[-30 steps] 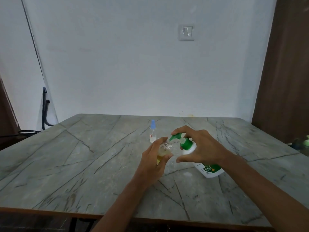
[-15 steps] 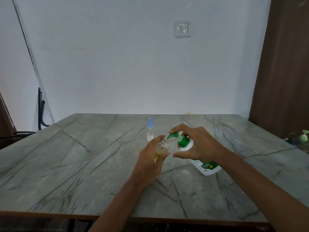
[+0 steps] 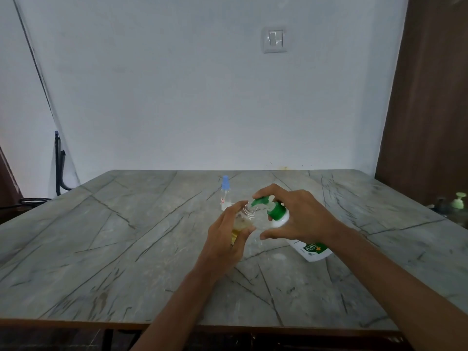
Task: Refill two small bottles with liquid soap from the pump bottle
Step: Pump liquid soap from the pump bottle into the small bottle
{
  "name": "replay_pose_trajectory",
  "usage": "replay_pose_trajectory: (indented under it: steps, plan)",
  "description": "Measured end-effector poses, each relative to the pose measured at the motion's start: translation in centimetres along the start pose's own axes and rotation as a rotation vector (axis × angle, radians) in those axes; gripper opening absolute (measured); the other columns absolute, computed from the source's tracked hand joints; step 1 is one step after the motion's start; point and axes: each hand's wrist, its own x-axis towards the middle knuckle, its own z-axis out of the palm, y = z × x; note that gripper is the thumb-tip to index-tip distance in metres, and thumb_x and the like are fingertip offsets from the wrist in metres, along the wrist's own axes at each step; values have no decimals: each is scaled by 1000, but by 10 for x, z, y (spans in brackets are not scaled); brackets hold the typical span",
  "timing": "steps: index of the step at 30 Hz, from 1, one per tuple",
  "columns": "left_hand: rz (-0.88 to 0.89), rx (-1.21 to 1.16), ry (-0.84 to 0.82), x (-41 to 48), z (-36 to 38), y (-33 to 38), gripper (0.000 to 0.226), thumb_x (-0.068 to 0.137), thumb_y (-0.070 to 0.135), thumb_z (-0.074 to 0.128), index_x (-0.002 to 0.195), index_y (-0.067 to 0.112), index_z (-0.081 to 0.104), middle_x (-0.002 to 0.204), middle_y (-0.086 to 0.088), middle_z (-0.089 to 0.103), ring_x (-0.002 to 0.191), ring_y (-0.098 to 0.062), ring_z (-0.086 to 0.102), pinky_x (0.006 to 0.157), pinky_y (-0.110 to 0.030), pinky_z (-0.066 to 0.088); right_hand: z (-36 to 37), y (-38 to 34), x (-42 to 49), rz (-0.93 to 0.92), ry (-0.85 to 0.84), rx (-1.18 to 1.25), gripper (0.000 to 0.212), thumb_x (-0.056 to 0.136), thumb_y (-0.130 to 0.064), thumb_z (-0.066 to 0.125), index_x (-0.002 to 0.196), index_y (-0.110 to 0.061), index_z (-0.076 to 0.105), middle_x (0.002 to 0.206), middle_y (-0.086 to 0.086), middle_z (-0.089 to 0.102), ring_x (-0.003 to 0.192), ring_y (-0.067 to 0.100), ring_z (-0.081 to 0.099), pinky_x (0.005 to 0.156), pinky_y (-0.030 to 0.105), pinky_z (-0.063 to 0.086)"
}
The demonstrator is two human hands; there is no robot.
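Observation:
My left hand (image 3: pixel 229 238) grips a small clear bottle (image 3: pixel 242 220) with yellowish liquid in it, its threaded mouth open and tilted toward the pump. My right hand (image 3: pixel 297 217) wraps the white pump bottle (image 3: pixel 310 249) with a green pump head (image 3: pixel 274 210), tilted left above the table, a finger on top of the pump. The green spout sits right at the small bottle's mouth. A second small clear bottle with a blue cap (image 3: pixel 225 192) stands upright behind my hands.
The grey marble-pattern table (image 3: pixel 114 249) has its near edge at the bottom. A white wall with a switch plate (image 3: pixel 275 40) stands behind. A brown door is at right, with another green-topped bottle (image 3: pixel 459 205) beyond the table's right edge. Black cables hang at left.
Both hands keep their grips and stay together. The view has shifted slightly; the pump spout stays at the small bottle's mouth.

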Motion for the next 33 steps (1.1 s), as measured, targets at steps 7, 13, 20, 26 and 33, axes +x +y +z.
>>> replay_pose_trajectory:
  steps: [7,13,20,26,33]
  plan:
    - [40,16,-11,-1,-2,-4,47,89,29,61,130,10,49,122,-2,59,101,-3,52,85,2,35,0,-2,3,14,-16,4,64,65,-50,85,118,-44,49,85,-11,70,69,10,64,63,19,52]
    - [45,22,-33,-1,0,-8,50,89,28,64,133,13,47,125,-3,58,106,-4,52,89,0,36,1,-1,2,23,-13,-16,62,66,-53,83,117,-43,48,89,-9,71,72,9,65,67,29,57]
    - [5,12,11,0,-2,-5,53,86,26,68,133,14,47,129,0,58,108,-4,51,87,3,31,1,0,0,8,-16,-103,78,67,-63,75,130,-51,31,94,-8,70,74,10,64,70,31,57]
    - [16,-17,27,0,-4,-4,55,81,27,73,130,15,50,117,3,63,98,-7,60,81,1,39,2,1,-1,9,2,-109,73,67,-65,74,126,-49,35,84,-8,69,68,9,63,66,33,56]
    - [45,-18,61,0,-4,-3,50,80,26,73,124,11,56,112,10,61,94,-1,58,82,0,40,3,-1,1,31,-3,-52,67,68,-58,79,122,-48,40,78,-5,69,62,10,62,61,34,56]
